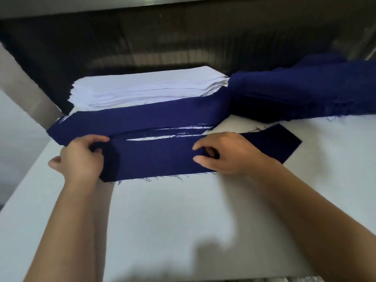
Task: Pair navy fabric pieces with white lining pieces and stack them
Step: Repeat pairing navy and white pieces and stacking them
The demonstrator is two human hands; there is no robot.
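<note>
A long navy fabric strip [154, 159] lies across the white table, its near edge frayed. My left hand [81, 157] grips its left end, where the cloth is bunched. My right hand [225, 153] pinches the strip nearer its right end. Just behind it sits a stack of paired pieces [140, 121], navy on top with white lining edges showing at its front. Farther back stands a tall stack of white lining pieces [146, 88]. A heap of navy fabric pieces [305, 92] lies at the right.
The white table [173, 220] stretches toward me. A grey post [24, 88] rises at the left edge. A dark recess under a shelf [162, 37] closes off the back.
</note>
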